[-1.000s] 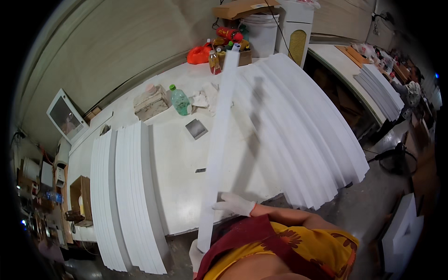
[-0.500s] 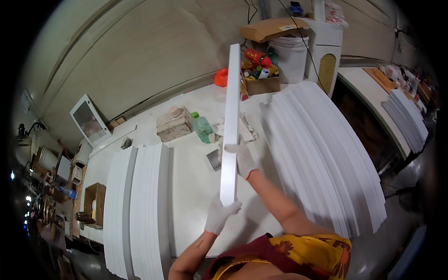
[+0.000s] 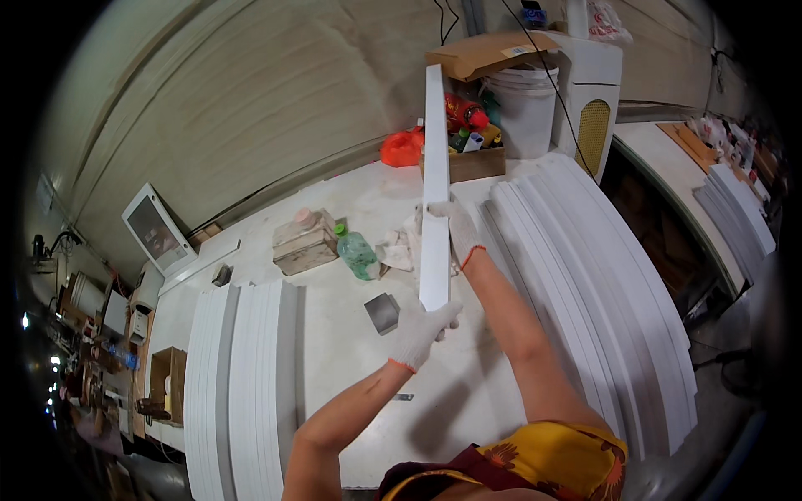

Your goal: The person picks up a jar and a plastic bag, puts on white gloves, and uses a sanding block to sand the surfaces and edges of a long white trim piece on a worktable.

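Both my hands wear white knit gloves with orange cuffs. Between them I hold a long white strip [image 3: 436,159] up over the white table [image 3: 359,442], pointing away from me. My left hand [image 3: 424,331] is closed around its near end. Farther along, my right hand [image 3: 454,224] grips its right side; some of those fingers are hidden. Left of the strip, a dark grey square piece [image 3: 382,313] lies on the table. A small metal piece [image 3: 403,397] rests nearer me, by my left forearm.
Stacked white strips lie at right [image 3: 576,267] and left [image 3: 266,376]. Toward the back are a stained box [image 3: 305,246], a green bottle [image 3: 357,255], crumpled white cloth [image 3: 396,252], a carton of bottles [image 3: 480,165] and a white bucket [image 3: 526,117].
Both hands have moved away from me and somewhat right, carrying the strip along. The square piece and the small metal piece have come into plainer sight. My grip stays closed.
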A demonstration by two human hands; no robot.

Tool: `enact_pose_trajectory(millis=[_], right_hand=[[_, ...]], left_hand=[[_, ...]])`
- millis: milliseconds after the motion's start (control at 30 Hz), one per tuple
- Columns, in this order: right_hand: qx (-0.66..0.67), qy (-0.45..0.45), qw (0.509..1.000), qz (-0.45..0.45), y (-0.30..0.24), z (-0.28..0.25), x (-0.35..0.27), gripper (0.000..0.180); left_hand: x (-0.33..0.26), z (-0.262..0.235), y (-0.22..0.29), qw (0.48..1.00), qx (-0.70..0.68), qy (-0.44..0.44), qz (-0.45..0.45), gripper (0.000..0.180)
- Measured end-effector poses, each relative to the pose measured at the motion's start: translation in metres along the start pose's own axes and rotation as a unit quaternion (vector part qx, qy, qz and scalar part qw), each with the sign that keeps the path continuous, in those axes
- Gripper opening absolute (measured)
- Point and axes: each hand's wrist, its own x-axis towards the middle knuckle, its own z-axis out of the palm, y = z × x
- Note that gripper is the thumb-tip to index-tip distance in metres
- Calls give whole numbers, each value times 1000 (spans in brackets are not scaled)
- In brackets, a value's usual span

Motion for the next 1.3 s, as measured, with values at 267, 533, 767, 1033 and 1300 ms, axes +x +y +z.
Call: enact_pose_trajectory(millis=[267, 533, 767, 1033, 1300], right_hand=[[11, 8, 997, -71, -39, -4, 37, 38], [-2, -1, 998, -68, -35, 5, 30, 48], [-27, -31, 998, -37, 3, 5, -77, 42], [19, -148, 976, 160, 102, 32, -222, 58], [-89, -197, 875, 432, 186, 25, -360, 46]], left_hand=[[32, 11, 49, 999, 4, -29, 34, 36], [27, -5, 50, 999, -14, -25, 25, 34], [-79, -14, -5, 998, 20, -43, 27, 38], [-269, -99, -151, 994, 73, 65, -43, 56], [-464, -127, -237, 965, 27, 155, -212, 54]])
